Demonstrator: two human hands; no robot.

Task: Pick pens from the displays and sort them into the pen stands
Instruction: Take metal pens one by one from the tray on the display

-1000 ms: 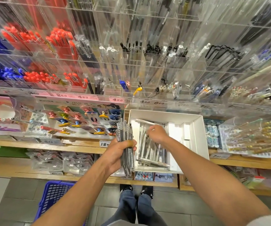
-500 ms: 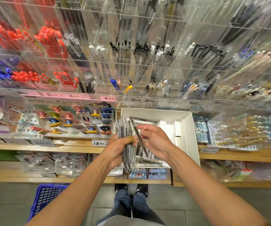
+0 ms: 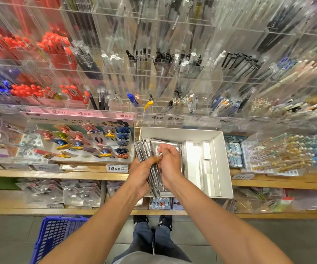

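My left hand (image 3: 141, 173) grips a thick bundle of clear-wrapped dark pens (image 3: 144, 151), held upright over the left edge of a white cardboard box (image 3: 218, 159). My right hand (image 3: 170, 161) is curled against the right side of the same bundle, fingertips pinching a pen at its top. More wrapped pens lie in the box behind the hands, mostly hidden. Above, clear acrylic pen stands (image 3: 173, 73) fill the wall, holding black, red and blue pens.
A wooden shelf (image 3: 58, 175) carries a card display of clip pens (image 3: 89, 141) on the left and a tray of beaded pens (image 3: 279, 155) on the right. A blue basket (image 3: 56, 237) stands on the floor at lower left. Price labels line the stand fronts.
My right hand lifted a pen out of the box and brought it left against the bundle in my left hand. The bundle stayed in place.
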